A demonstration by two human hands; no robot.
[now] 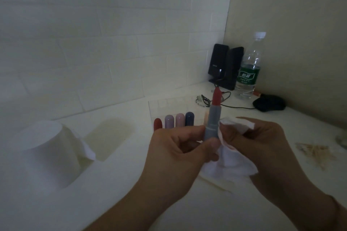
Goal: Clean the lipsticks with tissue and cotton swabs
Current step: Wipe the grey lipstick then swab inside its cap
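Grey plastic lipstick tube (212, 127), light and rigid with soft red bullet exposed, pinched at base by left hand (176, 154); right hand (262, 142) holds limp white tissue (232, 157) against barrel

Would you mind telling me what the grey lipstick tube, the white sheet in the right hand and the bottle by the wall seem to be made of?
Grey lipstick tube: likely plastic, matte; even colour, no glints.
White sheet: soft tissue paper; it crumples and drapes limply with ragged edges.
Bottle: clear thin plastic, glossy; see-through, ribbed walls with bright highlights, a green label, a white cap.
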